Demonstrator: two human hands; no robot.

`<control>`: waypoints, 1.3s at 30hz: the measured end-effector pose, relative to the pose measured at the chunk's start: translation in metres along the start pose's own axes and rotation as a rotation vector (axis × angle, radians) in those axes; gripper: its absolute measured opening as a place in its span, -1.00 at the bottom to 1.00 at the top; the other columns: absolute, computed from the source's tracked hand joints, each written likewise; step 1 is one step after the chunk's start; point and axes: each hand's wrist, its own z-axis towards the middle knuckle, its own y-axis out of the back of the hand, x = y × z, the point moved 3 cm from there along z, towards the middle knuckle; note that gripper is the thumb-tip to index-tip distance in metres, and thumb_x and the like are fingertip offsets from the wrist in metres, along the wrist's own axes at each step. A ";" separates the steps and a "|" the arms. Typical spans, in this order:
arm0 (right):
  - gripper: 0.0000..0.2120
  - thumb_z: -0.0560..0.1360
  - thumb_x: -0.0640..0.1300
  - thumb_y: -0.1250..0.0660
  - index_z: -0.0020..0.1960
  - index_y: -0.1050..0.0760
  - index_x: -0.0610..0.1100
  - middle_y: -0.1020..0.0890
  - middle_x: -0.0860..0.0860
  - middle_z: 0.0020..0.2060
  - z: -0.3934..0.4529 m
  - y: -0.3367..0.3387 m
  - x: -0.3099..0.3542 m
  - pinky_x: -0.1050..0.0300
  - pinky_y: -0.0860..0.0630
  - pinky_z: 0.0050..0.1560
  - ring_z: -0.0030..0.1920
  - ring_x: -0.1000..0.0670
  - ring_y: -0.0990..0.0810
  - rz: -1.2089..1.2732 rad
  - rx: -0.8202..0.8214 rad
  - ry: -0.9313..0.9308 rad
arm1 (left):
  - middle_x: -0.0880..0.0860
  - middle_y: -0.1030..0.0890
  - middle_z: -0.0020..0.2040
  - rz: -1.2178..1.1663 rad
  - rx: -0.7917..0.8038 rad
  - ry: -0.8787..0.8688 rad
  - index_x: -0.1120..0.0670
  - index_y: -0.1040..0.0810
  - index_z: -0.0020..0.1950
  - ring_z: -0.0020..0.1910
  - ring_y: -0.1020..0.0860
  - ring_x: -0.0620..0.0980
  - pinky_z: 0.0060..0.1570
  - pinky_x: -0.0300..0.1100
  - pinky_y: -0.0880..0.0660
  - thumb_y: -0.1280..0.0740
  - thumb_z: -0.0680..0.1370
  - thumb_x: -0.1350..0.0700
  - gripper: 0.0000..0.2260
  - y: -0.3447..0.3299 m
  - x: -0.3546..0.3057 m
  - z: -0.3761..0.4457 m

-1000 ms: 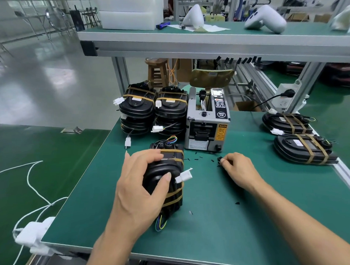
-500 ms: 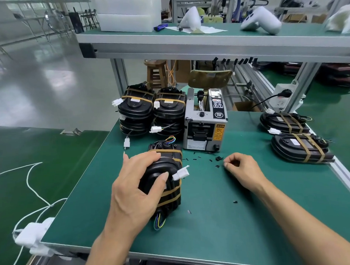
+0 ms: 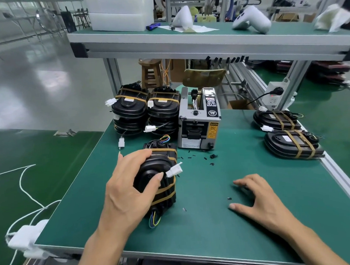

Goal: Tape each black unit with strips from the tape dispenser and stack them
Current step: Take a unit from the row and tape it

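Gripping a black unit (image 3: 158, 173) already wrapped in several tan tape bands, the left hand (image 3: 130, 192) curled over the unit's top and near side, thumb pressed just below the white connector (image 3: 174, 170) that jutted from its right face. The unit stood near the middle of the tabletop (image 3: 214, 226), just in front of the tape dispenser (image 3: 199, 123). The right hand (image 3: 259, 200) rested open and empty, fingers spread, on the bare surface toward the right front. Two stacks of taped units (image 3: 147, 111) stood at the far left edge beside the dispenser, while two more units (image 3: 286, 135) lay along the right edge. With the bands apparently in place, the step looked to be carrying the unit to a stack; done well, that would mean lifting it squarely, keeping the loose coloured wires (image 3: 155, 219) and connector from catching, and setting it flat on the lower pile so nothing tips. Small black scraps (image 3: 211, 156) littered the surface in front of the dispenser.
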 end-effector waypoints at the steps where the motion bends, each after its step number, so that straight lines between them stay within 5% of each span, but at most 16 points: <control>1: -0.54 0.39 0.21 -0.59 0.20 -0.58 0.08 -0.50 0.19 0.07 0.006 -0.003 0.000 0.19 -0.39 0.21 0.13 0.14 -0.47 -0.061 -0.010 0.029 | -0.20 -0.61 0.31 -0.001 -0.002 -0.004 0.02 -0.59 0.39 0.33 -0.57 -0.16 0.67 0.02 -0.14 -0.47 0.53 -0.02 -0.56 0.000 0.001 0.000; 5: -0.74 0.49 0.16 -0.51 0.00 -0.55 0.03 -0.50 0.15 -0.08 0.051 -0.014 0.004 0.06 -0.43 0.06 0.00 0.03 -0.47 -0.116 -0.128 -0.054 | -0.21 -0.60 0.32 0.002 -0.003 -0.018 -0.01 -0.58 0.40 0.35 -0.56 -0.19 0.66 0.00 -0.18 -0.43 0.54 -0.08 -0.56 0.000 0.002 -0.001; 10: -0.73 0.59 0.12 -0.35 -0.14 -0.49 -0.05 -0.55 0.04 -0.22 0.086 -0.014 0.010 0.01 -0.38 -0.11 -0.07 -0.15 -0.56 0.017 -0.306 -0.326 | -0.20 -0.61 0.31 -0.004 0.001 0.003 -0.01 -0.60 0.39 0.34 -0.55 -0.20 0.65 -0.02 -0.17 -0.47 0.52 -0.06 -0.56 0.001 0.002 0.000; 13: -0.60 0.51 0.26 -0.38 0.10 -0.54 -0.05 -0.57 0.02 0.00 0.064 -0.019 0.029 -0.07 -0.44 0.16 0.12 -0.10 -0.52 0.063 -0.309 -0.287 | -0.27 -0.59 0.31 -0.012 -0.002 0.006 -0.03 -0.59 0.38 0.35 -0.54 -0.24 0.64 -0.05 -0.18 -0.47 0.52 -0.05 -0.56 0.001 0.002 0.000; 17: -0.03 0.34 0.54 -0.28 0.55 -0.33 -0.05 -0.33 -0.03 0.50 0.017 -0.061 0.073 -0.15 -0.08 0.54 0.60 -0.13 -0.18 -0.247 -0.159 -0.024 | -0.27 -0.58 0.31 -0.029 0.000 0.015 -0.03 -0.59 0.38 0.35 -0.54 -0.21 0.62 0.08 -0.25 -0.48 0.52 -0.04 -0.57 0.000 0.002 -0.002; 20: -0.08 0.41 0.46 -0.25 0.58 -0.31 -0.10 -0.24 -0.12 0.60 0.013 -0.079 0.102 -0.29 0.06 0.58 0.66 -0.21 -0.03 -0.416 -0.130 0.076 | -0.30 -0.56 0.32 -0.021 0.004 0.013 -0.01 -0.59 0.38 0.34 -0.55 -0.19 0.59 0.19 -0.28 -0.51 0.50 0.05 -0.55 -0.001 0.002 -0.005; 24: -0.21 0.54 0.37 -0.07 0.62 -0.26 -0.09 -0.12 -0.12 0.66 0.026 -0.086 0.114 -0.30 0.20 0.60 0.68 -0.16 0.14 -0.432 -0.067 0.021 | -0.27 -0.58 0.32 -0.036 0.001 0.000 -0.05 -0.58 0.39 0.36 -0.54 -0.21 0.65 -0.01 -0.18 -0.48 0.52 -0.04 -0.57 -0.001 0.001 -0.004; 28: -0.18 0.51 0.45 -0.13 0.56 -0.36 -0.09 -0.25 -0.15 0.62 0.031 -0.094 0.111 -0.34 0.11 0.57 0.67 -0.20 -0.03 -0.457 -0.092 0.074 | -0.31 -0.56 0.31 -0.049 0.010 0.011 -0.11 -0.56 0.38 0.36 -0.55 -0.15 0.62 -0.05 -0.21 -0.43 0.52 -0.08 -0.58 0.000 0.001 -0.001; 34: -0.05 0.48 0.56 0.13 0.68 -0.05 0.00 0.04 -0.11 0.68 0.071 -0.091 0.101 -0.29 0.35 0.57 0.67 -0.14 0.26 -0.481 0.038 0.052 | -0.31 -0.54 0.30 -0.047 0.016 0.018 -0.07 -0.57 0.39 0.34 -0.53 -0.22 0.48 -0.27 -0.33 -0.47 0.51 0.08 -0.56 -0.002 0.003 -0.005; 39: -0.24 0.60 0.40 -0.01 0.67 -0.10 0.01 -0.03 -0.11 0.67 0.090 -0.066 0.073 -0.33 0.20 0.59 0.67 -0.15 0.18 -0.509 -0.035 -0.120 | -0.18 -0.56 0.29 -0.043 0.038 0.052 -0.08 -0.55 0.39 0.34 -0.54 -0.14 0.32 -0.45 -0.34 -0.46 0.50 0.16 -0.54 -0.001 0.005 -0.003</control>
